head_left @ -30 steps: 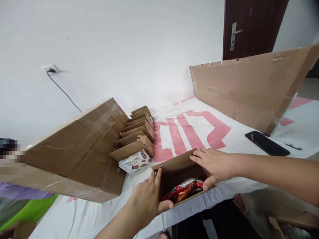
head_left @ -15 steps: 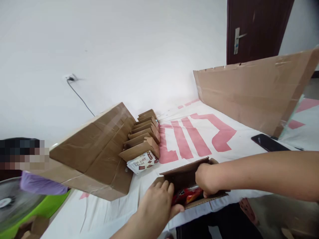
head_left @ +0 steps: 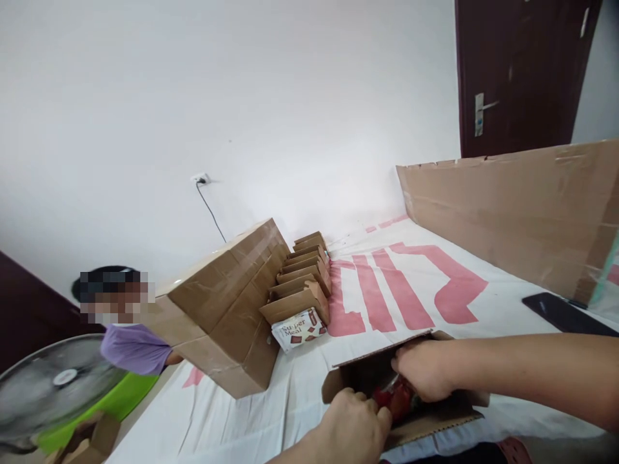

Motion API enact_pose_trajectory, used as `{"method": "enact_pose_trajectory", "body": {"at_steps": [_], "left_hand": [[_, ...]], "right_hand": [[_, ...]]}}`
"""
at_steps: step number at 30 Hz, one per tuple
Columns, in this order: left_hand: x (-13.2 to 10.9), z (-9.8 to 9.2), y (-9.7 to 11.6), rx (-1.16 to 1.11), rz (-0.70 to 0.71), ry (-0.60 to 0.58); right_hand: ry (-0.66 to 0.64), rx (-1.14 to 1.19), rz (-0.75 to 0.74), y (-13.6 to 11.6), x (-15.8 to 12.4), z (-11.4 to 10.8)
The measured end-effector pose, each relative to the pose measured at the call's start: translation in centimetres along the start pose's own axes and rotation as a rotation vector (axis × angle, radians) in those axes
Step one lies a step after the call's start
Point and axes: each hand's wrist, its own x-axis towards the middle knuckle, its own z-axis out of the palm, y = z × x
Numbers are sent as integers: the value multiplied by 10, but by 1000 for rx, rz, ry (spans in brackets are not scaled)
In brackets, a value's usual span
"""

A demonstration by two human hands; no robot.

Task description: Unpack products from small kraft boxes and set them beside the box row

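Observation:
In front of me on the cloth stands an open cardboard box (head_left: 438, 425). A shiny red packet (head_left: 396, 396) is inside it, partly covered by my hands. My left hand (head_left: 355, 422) reaches over the box's left end with its fingers curled against the packet's left side. From the right, my right hand (head_left: 425, 368) reaches in with bent fingers closed at the packet's other end. Its fingertips are partly hidden. A white packet printed "Super Meal" (head_left: 300, 328) leans on the nearest of several small open cartons (head_left: 294, 296) in a row.
A large taped cardboard box (head_left: 227, 309) lies left of the cartons. At the right stand a cardboard panel (head_left: 507, 219) and a dark phone (head_left: 568, 312). A person in a purple top (head_left: 133, 348) is at the left, near a fan (head_left: 62, 380).
My left hand has moved from the box's left edge inward to the red packet, its fingers now curled. The packet looks more bunched between the hands. The view has shifted.

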Motion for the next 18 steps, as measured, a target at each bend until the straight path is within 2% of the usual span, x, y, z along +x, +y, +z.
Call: {"method": "enact_pose_trajectory", "body": {"at_steps": [3, 7, 9, 11, 14, 18], "left_hand": [[-1, 1, 0, 14, -60, -21], [-10, -7, -5, 7, -193, -16], [-16, -11, -10, 7, -245, 33], [-24, -14, -15, 17, -279, 103], [-31, -12, -22, 27, -341, 135], [-28, 5, -36, -30, -462, 144]], "right_hand": [[30, -92, 3, 0, -4, -7], [152, -125, -149, -5, -8, -13], [229, -161, -192, -7, -12, -18], [319, -168, -166, -5, -18, -23], [477, -25, -87, 11, -29, -34], [657, 306, -35, 40, -35, -45]]}}
